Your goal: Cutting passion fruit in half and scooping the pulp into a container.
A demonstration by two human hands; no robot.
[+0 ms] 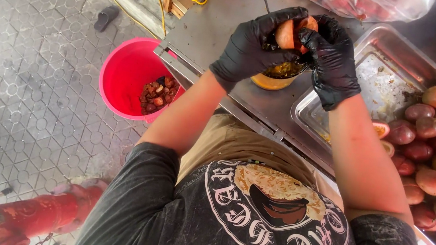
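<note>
Both gloved hands — left hand (252, 44), right hand (331, 56) — closed around a halved fruit (289, 32), a cup (273, 79) directly beneath them.

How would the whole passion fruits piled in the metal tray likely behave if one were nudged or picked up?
The passion fruits look rounded and smooth, so one would probably roll. Heaped in the metal tray, neighbours may shift too. The halved fruit in the gloved hands suggests a firm shell.

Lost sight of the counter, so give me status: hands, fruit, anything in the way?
Left hand and right hand, black gloves, both squeezing a halved fruit. Pulp cup directly below. Nothing in the way.
</note>
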